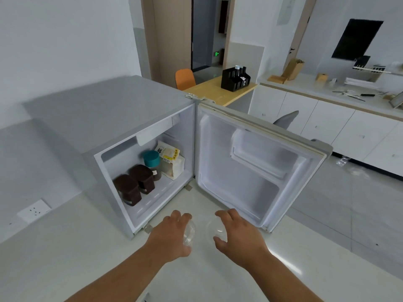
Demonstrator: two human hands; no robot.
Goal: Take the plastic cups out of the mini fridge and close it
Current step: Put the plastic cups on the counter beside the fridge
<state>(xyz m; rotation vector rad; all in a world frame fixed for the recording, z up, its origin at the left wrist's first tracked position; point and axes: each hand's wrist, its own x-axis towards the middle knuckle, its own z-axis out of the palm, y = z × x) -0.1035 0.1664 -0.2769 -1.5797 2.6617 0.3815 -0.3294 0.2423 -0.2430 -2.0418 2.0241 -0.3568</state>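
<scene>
A grey mini fridge stands on the white counter with its door swung wide open to the right. In front of it, low over the counter, my left hand is closed around a clear plastic cup. My right hand curls around a second clear plastic cup, fingers and thumb on its sides. The two cups are close together, a small gap between them. Whether they rest on the counter I cannot tell.
Inside the fridge are two dark brown jars, a teal-lidded jar and a food packet. A wall socket sits at the left. An orange chair, a wooden table with a black organiser and white cabinets lie beyond.
</scene>
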